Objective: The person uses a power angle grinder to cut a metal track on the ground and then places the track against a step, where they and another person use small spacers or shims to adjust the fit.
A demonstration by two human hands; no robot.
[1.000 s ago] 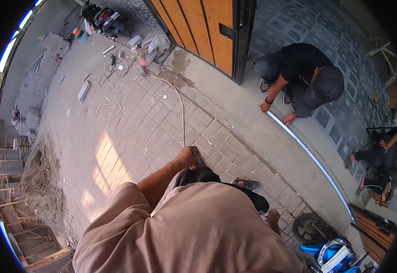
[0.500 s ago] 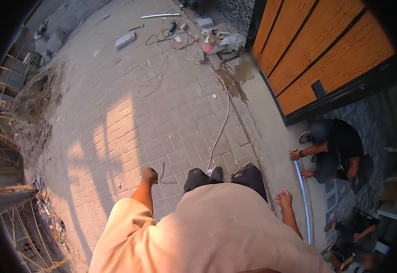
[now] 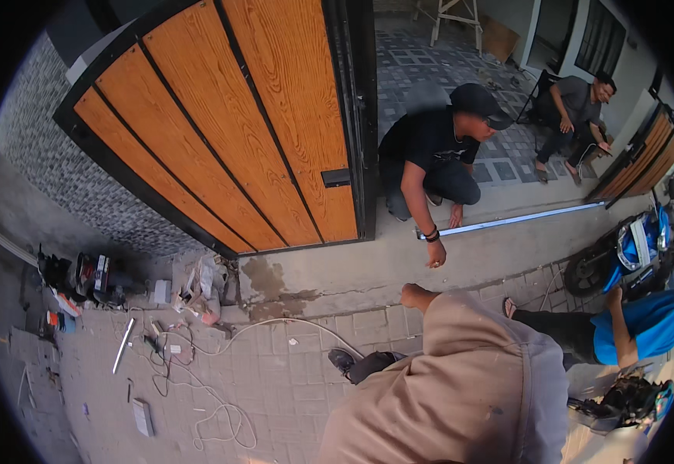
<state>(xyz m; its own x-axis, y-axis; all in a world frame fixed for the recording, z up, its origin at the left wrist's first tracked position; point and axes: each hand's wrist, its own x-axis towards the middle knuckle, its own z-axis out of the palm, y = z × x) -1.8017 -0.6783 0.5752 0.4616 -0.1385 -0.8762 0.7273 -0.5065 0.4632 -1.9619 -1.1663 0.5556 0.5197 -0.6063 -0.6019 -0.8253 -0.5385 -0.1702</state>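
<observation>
My right hand (image 3: 416, 297) reaches over the paving by the concrete threshold (image 3: 337, 271); its fingers are tucked out of sight, and I see nothing held. My left hand is outside the picture. Beyond my right hand, a long silvery metal bar (image 3: 522, 218) lies along the threshold. A person in a black shirt (image 3: 429, 143) crouches behind it. One of that person's hands (image 3: 456, 216) rests beside the bar; the other (image 3: 436, 254) hangs in front of its near end.
A wood-patterned gate leaf (image 3: 228, 124) stands at upper left. A pale cable (image 3: 275, 321) trails over the paving towards tools and debris. At right are a blue motorcycle (image 3: 631, 247) and a person in blue (image 3: 646, 329). Another person (image 3: 573, 116) sits farther back.
My view has swung right towards the gateway. My left hand has gone out of view. The crouching person's hand has come off the bar's end and now hangs in front.
</observation>
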